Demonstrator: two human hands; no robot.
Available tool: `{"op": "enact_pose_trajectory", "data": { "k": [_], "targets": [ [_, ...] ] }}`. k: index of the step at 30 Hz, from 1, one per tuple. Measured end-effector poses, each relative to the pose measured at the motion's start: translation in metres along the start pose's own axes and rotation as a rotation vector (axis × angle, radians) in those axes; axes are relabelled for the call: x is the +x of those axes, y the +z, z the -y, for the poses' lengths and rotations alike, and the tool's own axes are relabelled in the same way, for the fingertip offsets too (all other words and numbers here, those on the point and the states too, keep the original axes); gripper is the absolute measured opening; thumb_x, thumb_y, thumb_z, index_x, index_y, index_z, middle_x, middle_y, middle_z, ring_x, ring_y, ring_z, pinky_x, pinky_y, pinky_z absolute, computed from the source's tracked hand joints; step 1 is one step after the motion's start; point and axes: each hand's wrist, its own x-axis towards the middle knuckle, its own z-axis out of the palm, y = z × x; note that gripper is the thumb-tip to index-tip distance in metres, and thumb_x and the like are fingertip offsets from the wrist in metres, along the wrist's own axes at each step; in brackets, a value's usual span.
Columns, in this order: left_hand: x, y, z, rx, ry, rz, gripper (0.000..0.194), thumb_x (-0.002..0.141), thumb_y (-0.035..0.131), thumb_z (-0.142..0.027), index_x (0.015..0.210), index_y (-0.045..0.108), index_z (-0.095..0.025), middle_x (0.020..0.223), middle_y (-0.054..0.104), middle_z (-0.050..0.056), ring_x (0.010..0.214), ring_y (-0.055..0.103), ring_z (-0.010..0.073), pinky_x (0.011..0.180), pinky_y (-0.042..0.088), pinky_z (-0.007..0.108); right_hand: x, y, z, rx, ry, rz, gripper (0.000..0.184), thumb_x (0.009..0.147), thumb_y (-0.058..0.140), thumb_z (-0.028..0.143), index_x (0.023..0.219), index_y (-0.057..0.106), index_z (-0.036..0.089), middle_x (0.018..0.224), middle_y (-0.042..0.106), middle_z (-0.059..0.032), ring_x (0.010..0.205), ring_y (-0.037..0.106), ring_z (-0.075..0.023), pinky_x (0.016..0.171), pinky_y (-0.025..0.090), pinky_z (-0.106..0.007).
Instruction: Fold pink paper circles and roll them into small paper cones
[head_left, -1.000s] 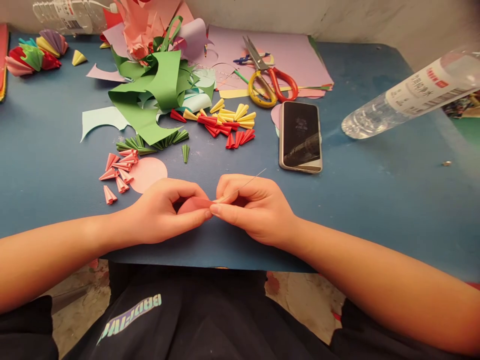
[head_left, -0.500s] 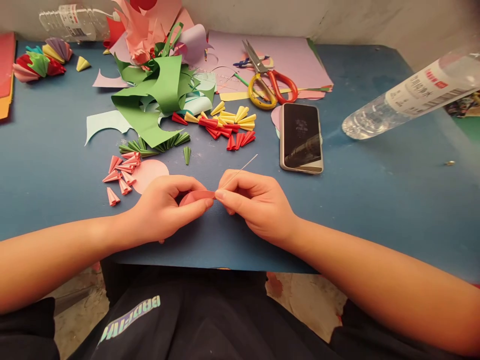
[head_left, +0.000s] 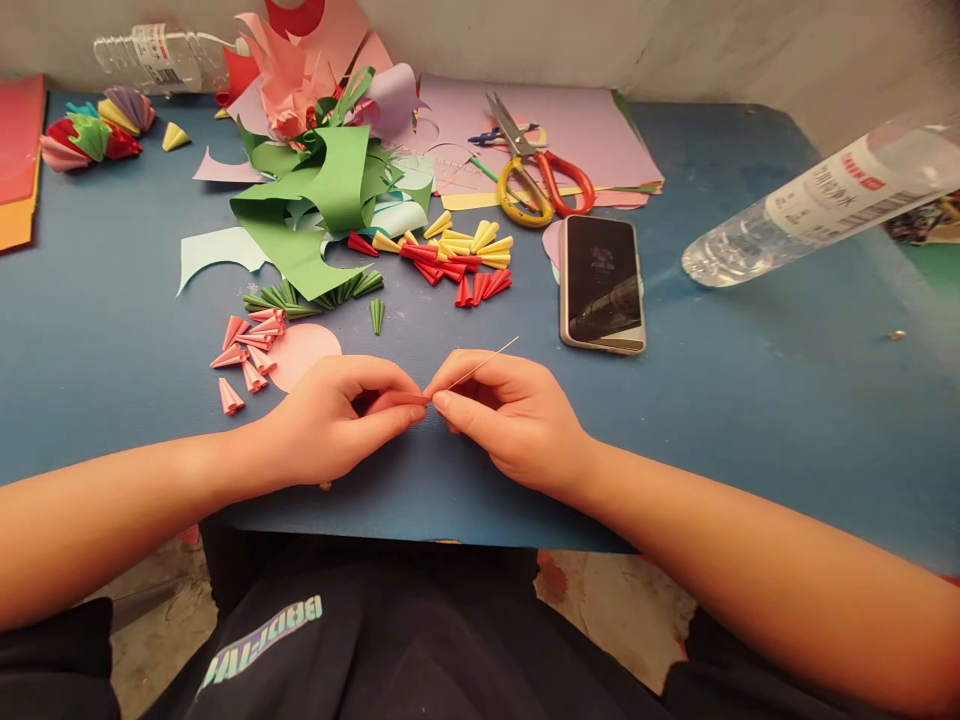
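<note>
Between my two hands is a piece of pink paper point(head_left: 396, 399), mostly hidden by the fingers. My left hand point(head_left: 341, 415) is closed on it, thumb in front. My right hand point(head_left: 510, 415) pinches a thin stick point(head_left: 486, 361) against the paper's right end; the stick slants up to the right. Behind my left hand lies a pink paper circle point(head_left: 306, 350), with several small pink paper cones point(head_left: 255, 355) beside it. Farther off are green paper cones point(head_left: 315, 297), red cones point(head_left: 450, 265) and yellow cones point(head_left: 480, 240).
Paper scraps point(head_left: 319, 190) are heaped at the back. Scissors point(head_left: 525, 165) lie on coloured sheets point(head_left: 611, 140). A phone point(head_left: 602, 285) rests right of centre, near a water bottle point(head_left: 817, 200). Folded paper pieces point(head_left: 97, 130) and an empty bottle point(head_left: 165, 60) are at the back left.
The pink paper has turned in my fingers and now shows only a narrow edge. My fingertips have come closer together. The whole view has shifted slightly.
</note>
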Motion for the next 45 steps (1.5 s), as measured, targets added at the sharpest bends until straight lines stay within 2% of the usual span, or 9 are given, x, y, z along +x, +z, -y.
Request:
{"op": "enact_pose_trajectory", "data": {
  "k": [2, 6, 11, 16, 24, 34, 45],
  "targets": [
    [0.0006, -0.0003, -0.0006, 0.051, 0.047, 0.011, 0.019, 0.095, 0.067, -0.027, 0.087, 0.077, -0.013, 0.063, 0.052, -0.004, 0.062, 0.048, 0.0099, 0.058, 0.04, 0.022, 0.0002, -0.0008, 0.0001, -0.022, 0.019, 0.003, 0.009, 0.092, 0.066, 0.018, 0.085, 0.072, 0.015, 0.072, 0.064, 0.0011, 0.06, 0.055, -0.0091, 0.056, 0.045, -0.024],
    [0.0007, 0.0003, 0.0002, 0.146, 0.08, -0.018, 0.02, 0.097, 0.064, -0.027, 0.091, 0.076, -0.013, 0.069, 0.062, -0.003, 0.064, 0.052, 0.0101, 0.06, 0.042, 0.022, 0.0007, -0.0007, 0.0006, -0.037, 0.026, -0.006, 0.01, 0.092, 0.066, 0.018, 0.086, 0.073, 0.016, 0.071, 0.066, 0.0009, 0.059, 0.055, -0.0092, 0.055, 0.045, -0.024],
    [0.0006, 0.002, 0.0033, 0.182, 0.115, -0.065, 0.015, 0.091, 0.069, -0.024, 0.083, 0.074, -0.013, 0.067, 0.063, -0.003, 0.062, 0.053, 0.0097, 0.059, 0.041, 0.021, -0.0006, 0.0007, 0.0007, -0.087, 0.015, -0.027, 0.01, 0.092, 0.067, 0.02, 0.086, 0.074, 0.017, 0.071, 0.068, 0.0, 0.061, 0.056, -0.0106, 0.057, 0.046, -0.024],
    [0.001, 0.0018, 0.0031, 0.135, 0.089, -0.059, 0.018, 0.092, 0.07, -0.028, 0.084, 0.076, -0.013, 0.07, 0.067, -0.001, 0.064, 0.056, 0.011, 0.061, 0.043, 0.022, -0.0001, -0.0005, 0.0008, -0.143, -0.049, -0.024, 0.011, 0.092, 0.067, 0.018, 0.085, 0.076, 0.017, 0.075, 0.072, -0.0015, 0.065, 0.06, -0.0114, 0.06, 0.047, -0.025],
    [0.0032, 0.0015, 0.0032, 0.131, 0.065, -0.073, 0.021, 0.094, 0.069, -0.03, 0.086, 0.078, -0.013, 0.069, 0.066, -0.001, 0.064, 0.055, 0.0112, 0.06, 0.042, 0.023, 0.0012, 0.0003, 0.0002, -0.093, 0.047, -0.008, 0.013, 0.095, 0.065, 0.022, 0.087, 0.075, 0.016, 0.075, 0.071, -0.0005, 0.062, 0.059, -0.0108, 0.059, 0.046, -0.026],
    [0.001, -0.0005, -0.0008, 0.094, -0.03, -0.069, 0.023, 0.092, 0.07, -0.031, 0.082, 0.079, -0.012, 0.065, 0.06, -0.001, 0.063, 0.051, 0.0119, 0.057, 0.039, 0.024, 0.0017, 0.0, -0.0032, -0.118, 0.049, 0.008, 0.013, 0.096, 0.065, 0.023, 0.089, 0.074, 0.017, 0.081, 0.074, -0.003, 0.069, 0.063, -0.0131, 0.059, 0.047, -0.027],
    [0.0027, -0.0027, 0.0013, 0.022, -0.086, -0.04, 0.025, 0.091, 0.074, -0.037, 0.083, 0.079, -0.013, 0.065, 0.058, -0.002, 0.063, 0.048, 0.0112, 0.055, 0.037, 0.024, -0.0003, -0.0016, -0.0028, -0.068, 0.083, 0.011, 0.017, 0.098, 0.063, 0.026, 0.087, 0.071, 0.016, 0.074, 0.066, 0.0003, 0.058, 0.055, -0.0096, 0.055, 0.045, -0.025]
  ]
}}
